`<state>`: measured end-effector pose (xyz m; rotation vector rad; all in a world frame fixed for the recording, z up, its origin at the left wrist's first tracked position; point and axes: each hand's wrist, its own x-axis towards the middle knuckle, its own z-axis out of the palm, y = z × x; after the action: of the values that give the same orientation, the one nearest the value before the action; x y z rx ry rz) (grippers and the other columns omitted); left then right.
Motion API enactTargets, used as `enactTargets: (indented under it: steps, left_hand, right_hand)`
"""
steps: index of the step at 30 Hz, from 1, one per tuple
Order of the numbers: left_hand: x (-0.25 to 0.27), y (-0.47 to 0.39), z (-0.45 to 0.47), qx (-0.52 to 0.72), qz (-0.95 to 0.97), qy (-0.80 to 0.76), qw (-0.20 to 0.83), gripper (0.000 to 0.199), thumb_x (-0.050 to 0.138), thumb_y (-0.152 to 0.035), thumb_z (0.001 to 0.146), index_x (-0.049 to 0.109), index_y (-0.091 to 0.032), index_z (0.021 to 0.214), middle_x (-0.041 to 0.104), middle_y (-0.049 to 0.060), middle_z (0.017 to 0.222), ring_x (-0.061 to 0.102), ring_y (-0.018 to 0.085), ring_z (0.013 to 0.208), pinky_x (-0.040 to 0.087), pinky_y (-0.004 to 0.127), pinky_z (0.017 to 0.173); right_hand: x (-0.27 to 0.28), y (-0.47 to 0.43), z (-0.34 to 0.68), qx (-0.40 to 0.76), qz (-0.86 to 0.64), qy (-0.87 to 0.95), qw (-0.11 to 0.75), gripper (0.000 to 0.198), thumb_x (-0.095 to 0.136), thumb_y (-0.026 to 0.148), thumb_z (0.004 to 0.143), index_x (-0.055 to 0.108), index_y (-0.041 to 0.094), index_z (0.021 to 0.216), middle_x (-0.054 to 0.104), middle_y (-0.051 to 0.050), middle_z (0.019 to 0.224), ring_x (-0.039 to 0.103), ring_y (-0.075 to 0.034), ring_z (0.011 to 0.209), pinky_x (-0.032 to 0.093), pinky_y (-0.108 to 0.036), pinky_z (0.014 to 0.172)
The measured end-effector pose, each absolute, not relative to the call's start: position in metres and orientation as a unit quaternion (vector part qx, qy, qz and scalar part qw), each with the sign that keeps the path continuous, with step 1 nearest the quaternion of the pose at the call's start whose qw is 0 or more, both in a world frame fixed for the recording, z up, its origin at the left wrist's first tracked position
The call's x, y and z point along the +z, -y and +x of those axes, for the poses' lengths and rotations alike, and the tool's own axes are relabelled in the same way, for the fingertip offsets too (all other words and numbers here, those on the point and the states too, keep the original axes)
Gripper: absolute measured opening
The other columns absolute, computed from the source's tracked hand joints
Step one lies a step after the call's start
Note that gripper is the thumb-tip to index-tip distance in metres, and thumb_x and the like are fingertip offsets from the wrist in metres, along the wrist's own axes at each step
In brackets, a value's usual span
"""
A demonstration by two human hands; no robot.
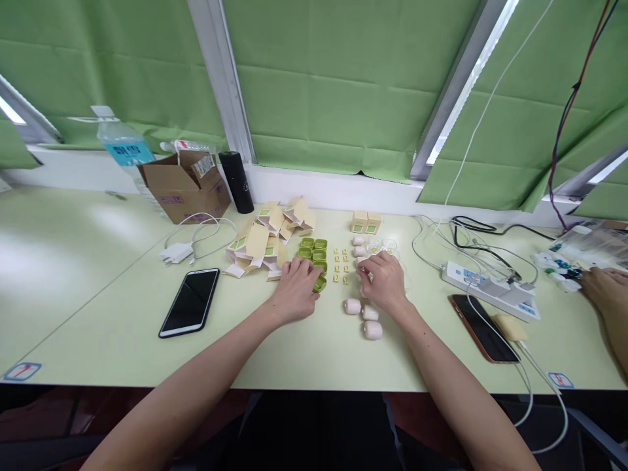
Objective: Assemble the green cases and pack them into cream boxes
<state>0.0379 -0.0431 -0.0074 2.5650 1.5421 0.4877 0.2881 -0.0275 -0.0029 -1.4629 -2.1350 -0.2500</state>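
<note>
- Reaching over the front of the green cups (320, 255), the left hand (297, 288) has its fingers curled down on them; whether it grips one I cannot tell.
- The right hand (385, 282) has thumb and fingertips drawn narrow by the column of pink pieces (352, 306); whether one is held there is hidden.
- Between the hands, small yellow clips (336, 259) lie in two columns, right of the cups.
- Clear parts (390, 246) lie just beyond the right hand, two small boxes (366, 222) behind them.
- Left of the cups, cream cartons (258, 241) are heaped.
- Farther left lie a phone (189, 303) and a charger (176, 252); behind, a black flask (237, 183) stands beside a cardboard box (184, 193).
- Rightward lie a power strip (483, 285) and another phone (478, 324); at the edge, a co-worker's hand (606, 286).
</note>
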Motion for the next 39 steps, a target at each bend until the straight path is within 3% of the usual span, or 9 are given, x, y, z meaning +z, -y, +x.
enactTargets:
  steps: [9,16,20,24,29,33,39]
  left_hand:
    - [-0.009,0.040,0.035,0.151,0.853,-0.498,0.037,0.048,0.061,-0.010,0.081,0.065,-0.022,0.127,0.056,0.015,0.121,0.046,0.037,0.122,0.037,0.051,0.098]
    - [-0.007,0.040,0.033,0.175,0.850,-0.493,0.065,0.044,0.064,-0.010,0.080,0.063,-0.024,0.121,0.057,0.013,0.124,0.047,0.036,0.126,0.039,0.052,0.100]
    - [-0.003,0.041,0.032,0.287,0.820,-0.474,0.141,0.036,0.067,-0.018,0.085,0.057,-0.024,0.118,0.061,0.011,0.126,0.054,0.032,0.124,0.043,0.052,0.106]
    - [-0.003,0.038,0.032,0.422,0.746,-0.464,0.225,0.038,0.067,-0.024,0.086,0.053,-0.024,0.121,0.067,0.008,0.120,0.064,0.026,0.112,0.052,0.043,0.099]
    - [-0.006,0.031,0.033,0.506,0.691,-0.447,0.258,0.040,0.073,-0.029,0.082,0.060,-0.023,0.119,0.069,0.009,0.122,0.066,0.025,0.110,0.054,0.040,0.096]
    - [-0.007,0.026,0.035,0.549,0.655,-0.385,0.348,0.045,0.082,-0.036,0.078,0.064,-0.020,0.116,0.069,0.012,0.122,0.068,0.025,0.106,0.056,0.042,0.095]
    - [-0.004,0.027,0.037,0.567,0.603,-0.272,0.490,0.051,0.094,-0.031,0.067,0.068,-0.018,0.109,0.070,0.016,0.126,0.065,0.030,0.125,0.054,0.045,0.104]
  right_hand:
    - [0.002,0.029,0.282,-0.088,-0.527,0.813,0.231,0.018,0.061,0.018,0.093,0.078,0.021,0.089,0.076,-0.007,0.085,0.052,-0.026,0.090,0.034,-0.038,0.079]
    - [0.017,0.023,0.269,-0.085,-0.515,0.842,0.136,0.023,0.063,0.009,0.086,0.080,0.023,0.085,0.075,-0.008,0.087,0.054,-0.026,0.094,0.033,-0.038,0.079]
    - [0.025,0.020,0.259,-0.065,-0.529,0.843,0.070,0.021,0.066,0.009,0.082,0.081,0.024,0.080,0.074,-0.009,0.086,0.056,-0.026,0.094,0.032,-0.039,0.078]
    - [0.023,0.022,0.251,-0.062,-0.544,0.835,0.050,0.015,0.069,0.014,0.082,0.081,0.023,0.083,0.075,-0.012,0.092,0.058,-0.029,0.099,0.034,-0.039,0.078]
    - [0.017,0.027,0.250,-0.090,-0.545,0.832,0.054,0.012,0.071,0.017,0.082,0.081,0.022,0.085,0.076,-0.014,0.096,0.059,-0.031,0.101,0.036,-0.042,0.080]
    - [0.014,0.027,0.251,-0.098,-0.544,0.831,0.052,0.009,0.072,0.019,0.082,0.081,0.022,0.083,0.076,-0.015,0.096,0.058,-0.033,0.101,0.035,-0.043,0.081]
    - [0.012,0.025,0.248,-0.092,-0.540,0.836,0.025,0.015,0.065,0.015,0.086,0.080,0.018,0.085,0.075,-0.015,0.098,0.057,-0.030,0.102,0.033,-0.042,0.082]
